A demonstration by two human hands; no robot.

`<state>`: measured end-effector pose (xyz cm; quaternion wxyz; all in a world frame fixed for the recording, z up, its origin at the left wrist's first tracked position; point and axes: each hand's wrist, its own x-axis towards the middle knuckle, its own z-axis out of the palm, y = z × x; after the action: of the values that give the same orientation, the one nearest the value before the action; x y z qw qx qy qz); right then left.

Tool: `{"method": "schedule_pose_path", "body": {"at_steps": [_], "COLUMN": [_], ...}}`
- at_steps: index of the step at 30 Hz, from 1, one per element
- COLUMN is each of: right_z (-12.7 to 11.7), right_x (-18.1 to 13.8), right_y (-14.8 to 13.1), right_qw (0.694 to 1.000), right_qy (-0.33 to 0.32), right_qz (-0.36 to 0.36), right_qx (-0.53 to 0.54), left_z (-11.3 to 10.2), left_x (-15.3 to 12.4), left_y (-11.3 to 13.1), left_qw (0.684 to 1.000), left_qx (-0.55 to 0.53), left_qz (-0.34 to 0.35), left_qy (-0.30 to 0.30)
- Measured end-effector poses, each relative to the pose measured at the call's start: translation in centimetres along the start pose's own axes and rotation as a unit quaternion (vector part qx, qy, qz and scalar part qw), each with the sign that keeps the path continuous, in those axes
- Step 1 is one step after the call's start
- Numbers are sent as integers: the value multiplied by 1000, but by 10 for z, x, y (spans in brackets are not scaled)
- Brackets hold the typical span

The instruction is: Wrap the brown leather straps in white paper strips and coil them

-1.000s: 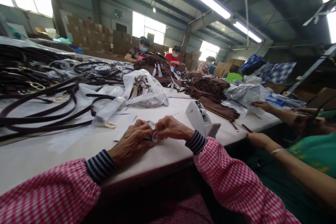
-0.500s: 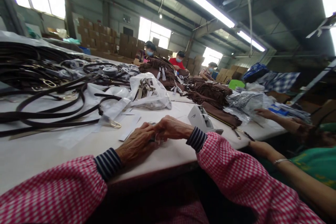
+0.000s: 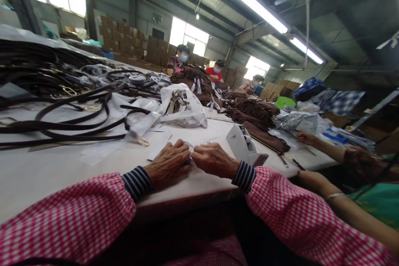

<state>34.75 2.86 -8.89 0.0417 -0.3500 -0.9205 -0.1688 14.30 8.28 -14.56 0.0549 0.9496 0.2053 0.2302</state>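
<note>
Both hands meet just above the white table near its front edge. My left hand is closed, fingers curled around a small dark thing that is mostly hidden. Pinched and closed, my right hand faces it from the right, at a bit of clear film between the hands. What exactly the fingers hold is too covered to name. Flat pale paper strips lie behind my left hand. A white tape dispenser, as it looks, stands beyond my right wrist.
Dark leather straps with gold clasps spread across the left. An open plastic bag of pale pieces stands ahead. Brown bags are piled behind the dispenser. At right, a co-worker's arms reach onto the table; other people sit across it.
My hands have drawn slightly apart, and clear film now shows between them. The right hand has turned from overlapping the left to a pinch beside it. The view has shifted a little.
</note>
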Motion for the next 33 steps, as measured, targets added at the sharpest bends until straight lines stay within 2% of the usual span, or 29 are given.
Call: {"method": "schedule_pose_path", "body": {"at_steps": [4, 9, 13, 16, 19, 21, 23, 25, 27, 30, 33], "right_z": [3, -24, -29, -11, 11, 21, 26, 27, 27, 23, 8], "right_x": [-4, 5, 5, 3, 2, 1, 1, 1, 3, 1, -19], "right_y": [2, 4, -8, -20, -25, -25, -24, -23, -25, -33, -37], "right_qw": [999, 995, 989, 982, 978, 974, 970, 968, 967, 966, 963], "right_qy": [28, 3, 72, 125, 161, 185, 200, 206, 205, 189, 190], "right_qz": [37, 64, 110, 137, 131, 132, 136, 139, 146, 168, 183], "right_qx": [5, 77, 73, 32, 11, 18, 31, 42, 49, 54, 64], "left_z": [-3, -11, -25, -36, -43, -44, -43, -44, -45, -47, -45], "left_x": [3, 7, 10, 8, 1, -3, -4, -3, -2, -1, -2], "left_y": [2, 1, 0, -1, -4, -7, -9, -9, -8, -7, -8], "left_qw": [1000, 995, 974, 932, 859, 817, 804, 812, 835, 897, 950], "left_qx": [-6, -76, -164, -294, -463, -533, -552, -537, -503, -398, -256], "left_qz": [-20, -44, -122, -186, -212, -214, -218, -223, -217, -187, -165], "left_qy": [-1, 39, 101, 105, 61, 44, 42, 45, 45, 40, 64]}}
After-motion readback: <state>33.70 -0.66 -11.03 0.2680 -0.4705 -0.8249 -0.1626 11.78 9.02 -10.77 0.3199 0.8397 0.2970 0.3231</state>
